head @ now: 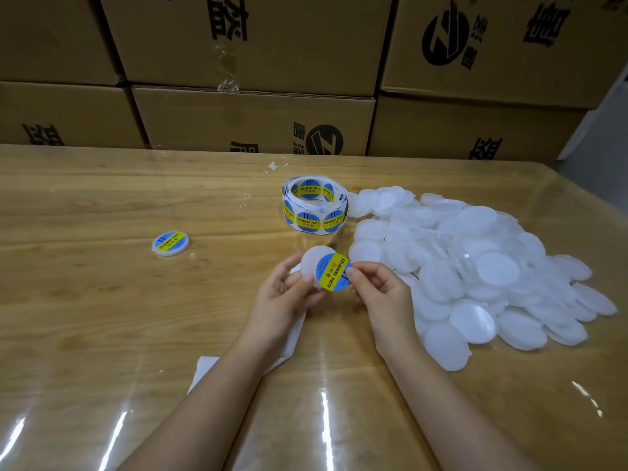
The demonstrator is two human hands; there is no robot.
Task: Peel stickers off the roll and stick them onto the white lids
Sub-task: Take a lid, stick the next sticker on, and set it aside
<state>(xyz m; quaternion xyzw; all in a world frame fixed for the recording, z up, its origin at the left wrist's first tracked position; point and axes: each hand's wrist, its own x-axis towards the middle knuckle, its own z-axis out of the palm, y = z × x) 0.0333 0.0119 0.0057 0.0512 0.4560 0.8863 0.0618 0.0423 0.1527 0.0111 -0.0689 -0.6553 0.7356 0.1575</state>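
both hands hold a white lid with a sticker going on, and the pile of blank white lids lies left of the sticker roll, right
Wrong side: the head view shows the pile of blank round white plastic lids lying right of the roll of blue and yellow stickers. The left hand and right hand do hold a white lid with a sticker going on.

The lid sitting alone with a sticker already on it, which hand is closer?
Left. The left hand is right of the stickered lid; the right hand is farther right still.
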